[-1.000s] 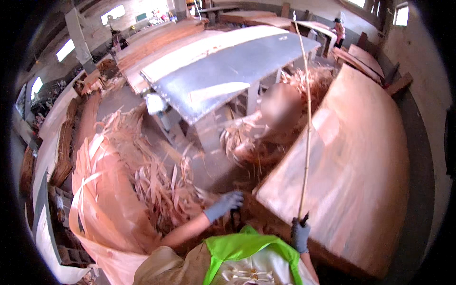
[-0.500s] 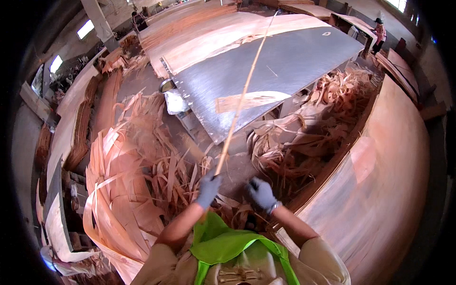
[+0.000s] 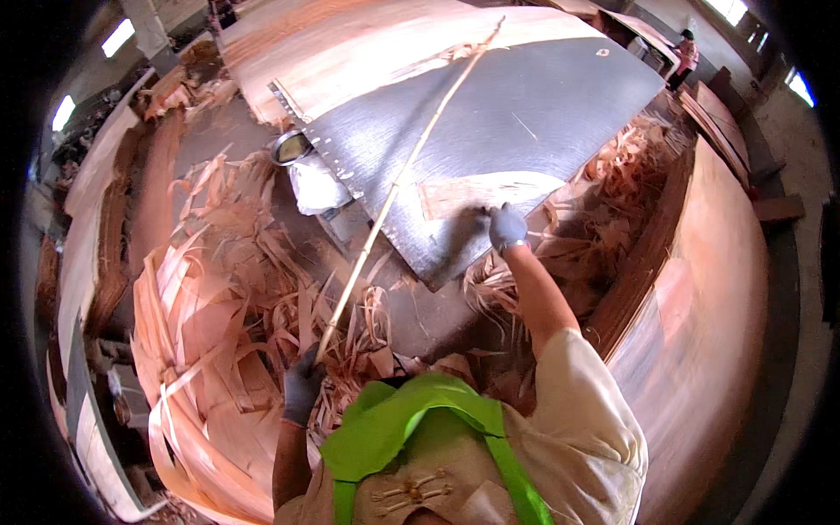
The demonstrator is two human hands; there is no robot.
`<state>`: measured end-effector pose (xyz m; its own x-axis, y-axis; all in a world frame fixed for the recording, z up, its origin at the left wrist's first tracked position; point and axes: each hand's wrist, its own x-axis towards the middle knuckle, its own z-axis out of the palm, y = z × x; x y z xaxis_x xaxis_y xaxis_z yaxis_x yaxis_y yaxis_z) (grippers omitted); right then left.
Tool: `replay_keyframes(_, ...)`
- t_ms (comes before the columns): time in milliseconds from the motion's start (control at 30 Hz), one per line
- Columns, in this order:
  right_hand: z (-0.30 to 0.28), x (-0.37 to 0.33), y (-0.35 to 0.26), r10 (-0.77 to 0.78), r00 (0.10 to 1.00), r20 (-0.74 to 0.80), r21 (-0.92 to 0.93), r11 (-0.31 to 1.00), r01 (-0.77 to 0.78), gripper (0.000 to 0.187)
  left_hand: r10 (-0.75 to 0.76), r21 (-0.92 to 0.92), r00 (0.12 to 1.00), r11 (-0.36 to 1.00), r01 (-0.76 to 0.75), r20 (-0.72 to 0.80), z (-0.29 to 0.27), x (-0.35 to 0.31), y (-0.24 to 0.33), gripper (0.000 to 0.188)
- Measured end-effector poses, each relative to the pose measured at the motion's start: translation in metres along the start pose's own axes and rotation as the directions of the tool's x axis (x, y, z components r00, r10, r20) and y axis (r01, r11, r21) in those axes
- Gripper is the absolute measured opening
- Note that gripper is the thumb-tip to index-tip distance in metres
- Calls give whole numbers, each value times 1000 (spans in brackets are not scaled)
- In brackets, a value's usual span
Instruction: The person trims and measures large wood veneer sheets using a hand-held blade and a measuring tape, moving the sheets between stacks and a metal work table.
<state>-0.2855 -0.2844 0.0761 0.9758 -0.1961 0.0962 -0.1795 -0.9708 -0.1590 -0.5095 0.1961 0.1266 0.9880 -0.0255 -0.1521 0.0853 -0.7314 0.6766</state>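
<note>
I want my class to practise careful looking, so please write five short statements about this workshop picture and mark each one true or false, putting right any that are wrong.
1. The left hand holds one end of a long, thin stick. True.
2. The right hand holds the stick too. False: it is apart from the stick, by the near right edge of the dark tabletop.
3. A pale wood piece lies on the dark tabletop. True.
4. A white bundle lies in the middle of the tabletop. False: it is beside the tabletop's left edge.
5. The person wears a green garment over a beige top. True.
</note>
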Motion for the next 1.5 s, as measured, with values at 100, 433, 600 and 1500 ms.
replay_keyframes(100,-4,29,-10,37,995,-91,-188,981,-54,18,-93,-26,995,995,93,30,-27,27,-33,43)
replay_keyframes(433,-30,-115,74,287,935,209,-230,944,-238,24,-54,-71,996,996,49,-70,-94,100,-115,33)
replay_keyframes(600,14,-100,69,737,669,96,339,607,-718,22,40,-84,989,995,-52,-140,-138,187,-144,30)
replay_keyframes(1500,176,479,-540,292,777,558,829,-164,-534,9,197,-125,979,974,-190,43,-369,679,-304,36)
